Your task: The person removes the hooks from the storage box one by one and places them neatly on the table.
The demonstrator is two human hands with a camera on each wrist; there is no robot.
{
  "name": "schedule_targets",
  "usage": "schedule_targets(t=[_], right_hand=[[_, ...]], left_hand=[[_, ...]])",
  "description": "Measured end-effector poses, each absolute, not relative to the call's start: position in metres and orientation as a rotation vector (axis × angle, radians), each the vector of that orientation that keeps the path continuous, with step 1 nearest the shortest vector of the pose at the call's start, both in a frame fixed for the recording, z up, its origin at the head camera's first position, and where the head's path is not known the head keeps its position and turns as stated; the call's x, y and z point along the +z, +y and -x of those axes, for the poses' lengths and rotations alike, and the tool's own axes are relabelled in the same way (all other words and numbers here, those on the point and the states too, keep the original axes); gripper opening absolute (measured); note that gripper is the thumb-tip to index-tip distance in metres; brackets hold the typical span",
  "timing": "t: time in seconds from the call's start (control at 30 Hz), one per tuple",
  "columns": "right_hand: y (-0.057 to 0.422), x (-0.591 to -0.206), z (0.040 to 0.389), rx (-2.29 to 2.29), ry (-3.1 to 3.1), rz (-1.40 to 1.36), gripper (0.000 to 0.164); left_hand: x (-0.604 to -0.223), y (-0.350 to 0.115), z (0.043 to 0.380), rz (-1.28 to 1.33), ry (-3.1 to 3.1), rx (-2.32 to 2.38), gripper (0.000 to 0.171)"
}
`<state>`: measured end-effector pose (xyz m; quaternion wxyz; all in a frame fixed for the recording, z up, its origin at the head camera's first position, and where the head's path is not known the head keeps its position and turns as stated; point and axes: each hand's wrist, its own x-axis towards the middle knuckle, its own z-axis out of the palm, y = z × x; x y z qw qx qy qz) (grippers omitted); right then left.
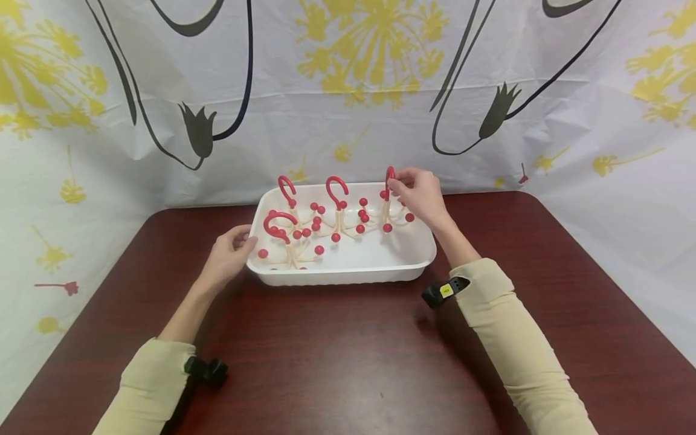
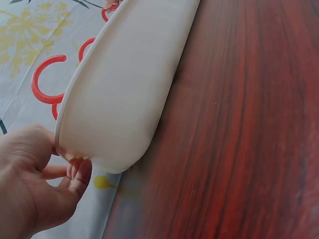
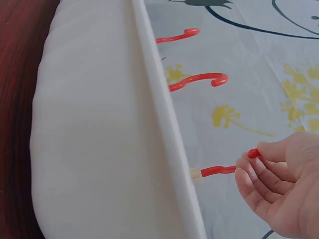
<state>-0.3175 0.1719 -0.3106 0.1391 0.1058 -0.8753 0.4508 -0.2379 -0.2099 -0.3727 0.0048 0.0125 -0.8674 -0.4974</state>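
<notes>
A white plastic tub [image 1: 348,278] holds several multi-arm hanging hooks, each with a red curved hook on top and cream arms ending in red balls. My right hand [image 1: 423,192] pinches the red hook of the hanging hook [image 1: 390,173] at the tub's right end, its thumb and fingertips at the curved tip. That hook stands upright, arms spread inside the tub. My left hand [image 1: 227,257] grips the tub's left end at the rim, with fingertips against the outer wall in the left wrist view. Another hanging hook [image 1: 338,181] stands mid-tub; two more, including the front-left hanging hook [image 1: 270,219], are at the left.
The tub stands on a dark red-brown wooden table [image 1: 337,356], near its back edge. Behind hangs a white curtain [image 1: 348,139] with yellow and grey flower prints. A black strap device [image 1: 446,291] sits on the right wrist, with a similar one on the left.
</notes>
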Motion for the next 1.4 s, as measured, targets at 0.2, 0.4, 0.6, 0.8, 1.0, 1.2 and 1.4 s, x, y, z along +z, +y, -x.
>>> schedule_targets(t=[0.2, 0.4, 0.6, 0.8, 1.0, 1.2, 1.4], right_hand=[[0.172, -0.303, 0.313, 1.314, -2.493, -0.324, 0.027], [0.176, -0.296, 0.309, 1.292, -2.455, -0.345, 0.026], [0.185, -0.288, 0.308, 1.251, -2.434, -0.368, 0.027], [0.196, -0.282, 0.305, 1.211, -2.419, -0.365, 0.026], [0.21, -0.276, 0.301, 1.203, -2.384, -0.363, 0.027], [0.226, -0.27, 0.299, 1.195, -2.379, -0.337, 0.029], [0.243, -0.268, 0.299, 1.2, -2.355, -0.321, 0.029]], left_hand=[[-0.376, -0.21, 0.237, -0.016, -2.678, -1.581, 0.052], [-0.377, -0.209, 0.237, -0.037, -2.66, -1.587, 0.052], [-0.378, -0.21, 0.236, -0.052, -2.645, -1.62, 0.053], [-0.381, -0.211, 0.237, -0.014, -2.621, -1.625, 0.052], [-0.386, -0.211, 0.241, 0.046, -2.591, -1.605, 0.049], [-0.387, -0.21, 0.242, 0.045, -2.59, -1.586, 0.048], [-0.386, -0.211, 0.241, 0.051, -2.6, -1.575, 0.049]])
